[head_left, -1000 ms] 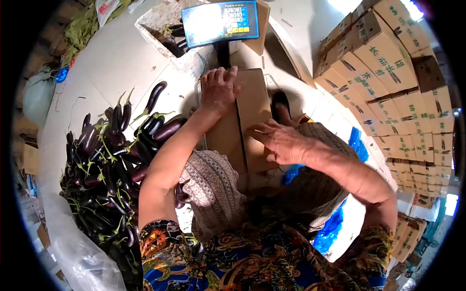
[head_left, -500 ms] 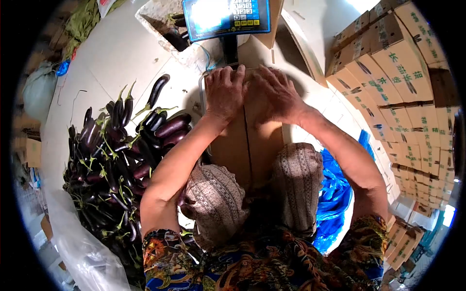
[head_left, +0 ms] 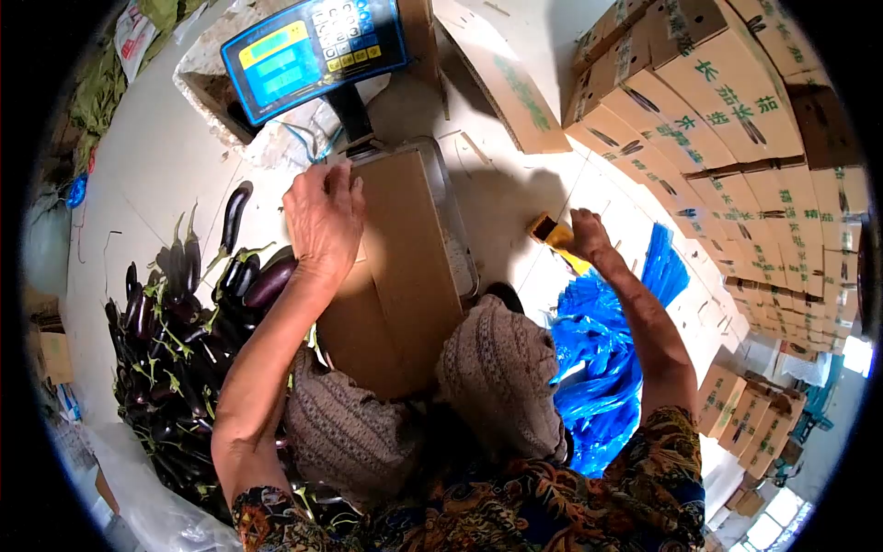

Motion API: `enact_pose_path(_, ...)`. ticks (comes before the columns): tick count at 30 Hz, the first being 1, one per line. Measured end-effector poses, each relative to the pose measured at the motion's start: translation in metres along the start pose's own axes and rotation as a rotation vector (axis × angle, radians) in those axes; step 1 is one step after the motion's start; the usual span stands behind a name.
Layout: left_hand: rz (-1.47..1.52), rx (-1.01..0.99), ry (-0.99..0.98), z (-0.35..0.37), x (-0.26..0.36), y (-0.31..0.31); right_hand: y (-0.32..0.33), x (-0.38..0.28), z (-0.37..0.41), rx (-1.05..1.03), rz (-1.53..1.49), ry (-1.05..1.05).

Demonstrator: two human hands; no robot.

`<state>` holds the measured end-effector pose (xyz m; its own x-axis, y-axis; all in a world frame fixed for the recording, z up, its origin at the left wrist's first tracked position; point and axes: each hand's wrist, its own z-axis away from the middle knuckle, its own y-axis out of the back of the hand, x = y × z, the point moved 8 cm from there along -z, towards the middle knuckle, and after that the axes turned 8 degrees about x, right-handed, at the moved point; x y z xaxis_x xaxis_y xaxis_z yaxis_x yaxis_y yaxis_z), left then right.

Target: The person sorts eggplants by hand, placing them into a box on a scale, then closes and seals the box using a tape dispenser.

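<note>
A closed cardboard box (head_left: 405, 248) stands between my knees on a metal scale platform (head_left: 455, 235). My left hand (head_left: 322, 219) rests on the far left part of its top, fingers bent and slightly apart. To the right of the box, my right hand (head_left: 587, 236) is closed round a yellow tool (head_left: 563, 247) with a dark brown end, held above the floor beside blue plastic strips (head_left: 598, 345). The tool's grip is mostly hidden by the fingers. Beyond the box is the scale display (head_left: 313, 51).
A large pile of eggplants (head_left: 175, 368) lies at the left, with clear plastic sheeting (head_left: 156, 501) near it. Stacked printed cartons (head_left: 727, 120) rise at the right. A cardboard piece (head_left: 506, 83) and a white foam container (head_left: 207, 83) are farther back.
My right hand has left the box top, moved right and taken hold of the yellow tool. My left hand stays on the box. The view has shifted and turned.
</note>
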<state>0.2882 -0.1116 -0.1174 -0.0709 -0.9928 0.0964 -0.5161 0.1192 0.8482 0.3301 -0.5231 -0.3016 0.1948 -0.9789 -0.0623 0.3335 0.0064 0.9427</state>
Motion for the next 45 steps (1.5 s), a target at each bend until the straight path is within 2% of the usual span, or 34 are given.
enact_pose_path(1, -0.001, -0.016, 0.014, 0.0, -0.001, -0.001, -0.014, 0.014, 0.007, 0.041, -0.031, 0.01)
enact_pose_path(5, 0.074, -0.043, 0.041, -0.004, 0.002, 0.004, -0.076, 0.027, 0.016, -0.136, -0.028, -0.15)
enact_pose_path(9, 0.099, -0.052, 0.071, -0.004, 0.0, 0.003, -0.091, 0.026, 0.005, -0.049, -0.023, -0.292)
enact_pose_path(11, 0.112, -0.043, 0.071, -0.006, 0.001, 0.006, -0.076, 0.009, 0.012, -0.153, -0.169, -0.272)
enact_pose_path(12, 0.104, -0.024, 0.049, -0.006, 0.002, 0.007, -0.076, 0.009, 0.014, -0.102, -0.269, -0.188)
enact_pose_path(13, 0.103, -0.036, 0.052, -0.005, 0.002, 0.006, -0.067, 0.006, 0.018, -0.102, -0.386, -0.194)
enact_pose_path(15, 0.068, -0.005, 0.035, -0.004, 0.003, 0.007, -0.039, -0.014, 0.021, -0.058, -0.897, -0.102)
enact_pose_path(18, 0.083, -0.021, 0.04, -0.005, 0.001, 0.003, 0.047, -0.07, 0.045, -0.13, -1.325, -0.053)
enact_pose_path(19, 0.081, -0.013, 0.038, -0.004, 0.0, 0.003, 0.073, -0.085, 0.05, -0.084, -1.278, 0.021)
enact_pose_path(21, 0.097, 0.008, 0.02, -0.007, -0.001, 0.001, 0.145, -0.137, 0.076, -0.073, -1.414, 0.1)
enact_pose_path(22, 0.127, 0.012, 0.046, -0.006, -0.002, 0.002, 0.158, -0.153, 0.084, -0.092, -1.387, 0.115)
enact_pose_path(23, 0.12, 0.031, -0.007, -0.004, 0.001, 0.003, 0.167, -0.166, 0.088, -0.113, -1.354, 0.133)
enact_pose_path(25, 0.099, 0.081, -0.109, -0.001, 0.002, 0.001, 0.186, -0.203, 0.093, -0.07, -1.073, 0.456)
enact_pose_path(26, 0.356, 0.021, 0.063, -0.002, -0.014, -0.008, 0.192, -0.217, 0.094, -0.024, -1.106, 0.428)
enact_pose_path(28, 0.531, 0.195, 0.078, -0.005, -0.016, 0.021, 0.206, -0.251, 0.101, 0.035, -1.189, 0.444)
enact_pose_path(29, 0.6, 0.28, 0.089, -0.005, -0.02, 0.039, 0.227, -0.265, 0.108, 0.206, -0.984, 0.537)
enact_pose_path(30, 0.594, 0.369, 0.122, -0.001, -0.03, 0.046, 0.217, -0.267, 0.104, 0.125, -0.995, 0.488)
enact_pose_path(31, 0.81, 0.231, 0.293, 0.0, -0.041, 0.05, 0.211, -0.273, 0.1, 0.045, -1.007, 0.433)
enact_pose_path(32, 1.025, 0.08, 0.459, 0.01, -0.049, 0.055, 0.218, -0.281, 0.103, 0.067, -0.804, 0.487)
enact_pose_path(33, 1.237, -0.08, 0.624, 0.022, -0.051, 0.063, 0.221, -0.285, 0.103, 0.077, -0.782, 0.501)
enact_pose_path(34, 1.356, -0.202, 0.686, 0.034, -0.049, 0.07, 0.222, -0.289, 0.103, 0.087, -0.764, 0.514)
enact_pose_path(38, 1.452, -0.333, 0.699, 0.057, -0.033, 0.103, 0.235, -0.307, 0.109, 0.203, -0.693, 0.586)
enact_pose_path(41, 1.192, -0.344, 0.575, 0.046, -0.028, 0.118, 0.236, -0.312, 0.112, 0.171, -0.623, 0.588)
enact_pose_path(42, 1.254, -0.163, 0.59, 0.047, -0.033, 0.109, 0.235, -0.314, 0.113, 0.147, -0.61, 0.58)
enact_pose_path(45, 1.257, -0.377, 0.669, 0.052, -0.03, 0.087, 0.236, -0.315, 0.118, 0.152, -0.578, 0.632)
